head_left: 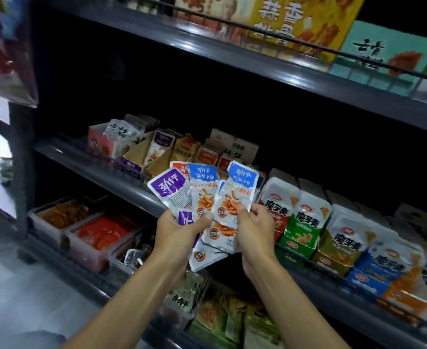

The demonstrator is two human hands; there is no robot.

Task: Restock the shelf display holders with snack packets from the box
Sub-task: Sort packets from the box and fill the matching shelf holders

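Fanned snack packets [207, 197] — in left hand [175, 234], right hand [254, 229].

Dim overall: the shelf [141, 190] recesses sink into black, while light falls from the front onto the fanned snack packets [207, 195]. Motion blur smears the left edge; wide-angle distortion bends the shelving.

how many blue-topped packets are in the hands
2 clearly: one blue-topped packet in the fan's middle, gripped by the left hand; another pinched by the right hand. More may be hidden behind.
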